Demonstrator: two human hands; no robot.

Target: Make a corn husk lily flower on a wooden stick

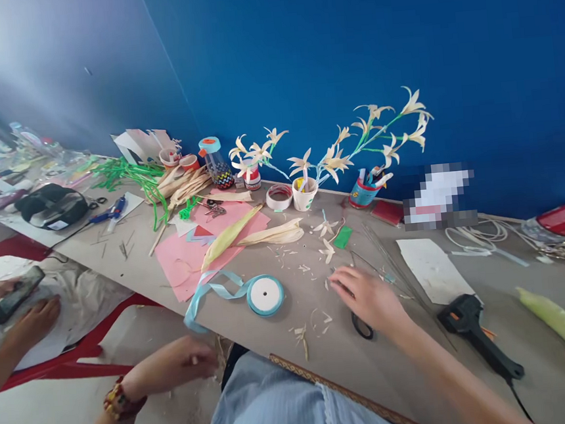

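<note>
My right hand [372,300] is low over the table, its fingers curled over a pair of scissors. One black loop of the scissors [362,327] shows under the palm, and a dark bit shows between the fingers; the blades are hidden. My left hand [177,365] hangs off the table's front edge, fingers curled inward and smeared by motion; whether it holds anything does not show. A roll of light blue ribbon [265,295] lies between the two hands, with a loose length trailing left. Beyond the right fingers lie a small cream husk flower [327,251] and a green piece [343,237].
Husk flowers [335,161] on stems stand in cups along the blue wall. A black glue gun [478,333] and white card [436,270] lie right, pink paper [181,264] and husks [272,234] left. Another person's hands [35,323] hold a phone at far left.
</note>
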